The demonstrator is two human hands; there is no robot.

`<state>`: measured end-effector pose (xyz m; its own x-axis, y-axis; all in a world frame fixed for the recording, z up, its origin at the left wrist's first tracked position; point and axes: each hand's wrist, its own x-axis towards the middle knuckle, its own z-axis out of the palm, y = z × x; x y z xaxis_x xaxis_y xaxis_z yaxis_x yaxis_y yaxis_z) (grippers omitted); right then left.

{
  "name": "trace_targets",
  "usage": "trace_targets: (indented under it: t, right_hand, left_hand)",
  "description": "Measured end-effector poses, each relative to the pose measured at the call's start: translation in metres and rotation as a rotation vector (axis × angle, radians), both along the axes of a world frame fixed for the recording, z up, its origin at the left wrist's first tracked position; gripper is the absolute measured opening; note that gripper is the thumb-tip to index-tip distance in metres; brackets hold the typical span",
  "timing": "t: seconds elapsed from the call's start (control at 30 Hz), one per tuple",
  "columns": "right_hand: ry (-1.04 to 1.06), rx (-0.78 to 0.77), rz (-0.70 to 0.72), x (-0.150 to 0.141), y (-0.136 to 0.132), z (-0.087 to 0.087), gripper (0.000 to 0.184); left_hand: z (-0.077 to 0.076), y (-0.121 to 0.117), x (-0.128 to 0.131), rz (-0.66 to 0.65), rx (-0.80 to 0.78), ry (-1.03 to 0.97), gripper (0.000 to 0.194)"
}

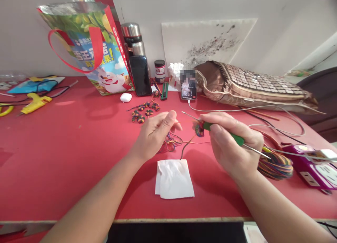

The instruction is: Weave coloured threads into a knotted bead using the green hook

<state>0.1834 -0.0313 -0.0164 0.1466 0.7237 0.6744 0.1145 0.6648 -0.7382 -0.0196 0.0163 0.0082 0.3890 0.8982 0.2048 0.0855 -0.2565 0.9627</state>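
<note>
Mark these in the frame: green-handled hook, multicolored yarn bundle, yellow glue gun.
Green-handled hook (238, 139): head view, rear end of the green handle.
Multicolored yarn bundle (277, 165): head view, middle of the visible strands.
Yellow glue gun (35, 103): head view, middle of the body.

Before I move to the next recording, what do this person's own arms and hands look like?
The left hand and right hand are ungloved, with no ring visible. The left forearm and right forearm are bare to the picture's edges: no sleeve, watch or bracelet shows.
</note>
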Motion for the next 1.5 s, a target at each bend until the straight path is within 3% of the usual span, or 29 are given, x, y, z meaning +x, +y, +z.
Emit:
trace_targets:
  t: [0.1,0.17,0.33,0.5,0.57,0.83,1.1,1.5]
  right_hand:
    - [0.030,-0.037,-0.098,0.003,0.005,-0.005,0.021]
    - [0.028,-0.052,-0.142,0.004,0.007,-0.007,0.021]
    - [-0.063,0.028,-0.169,-0.005,0.003,-0.002,0.024]
    - [-0.261,0.149,-0.179,-0.012,-0.001,0.004,0.037]
    - [-0.306,0.169,-0.183,-0.012,-0.002,0.003,0.038]
    - [-0.336,0.134,-0.176,-0.011,-0.002,0.002,0.033]
    - [-0.106,-0.044,-0.149,-0.013,0.000,0.001,0.016]
    - [0.153,-0.165,0.041,-0.019,0.000,-0.009,0.021]
  left_hand:
    - [0.000,0.001,-0.002,-0.212,-0.080,-0.106,0.061]
    - [-0.001,0.002,-0.002,-0.271,-0.172,-0.296,0.059]
    - [-0.004,-0.001,0.008,-0.170,-0.489,-0.692,0.033]
    - [-0.005,-0.014,0.024,-0.122,-0.683,-0.761,0.047]
    - [-0.007,-0.017,0.027,-0.108,-0.653,-0.717,0.047]
    - [-0.015,-0.012,0.023,-0.006,-0.286,-0.497,0.042]
    - [-0.011,-0.014,0.020,-0.012,-0.344,-0.459,0.050]
    - [-0.014,-0.010,0.017,-0.016,-0.345,-0.479,0.046]
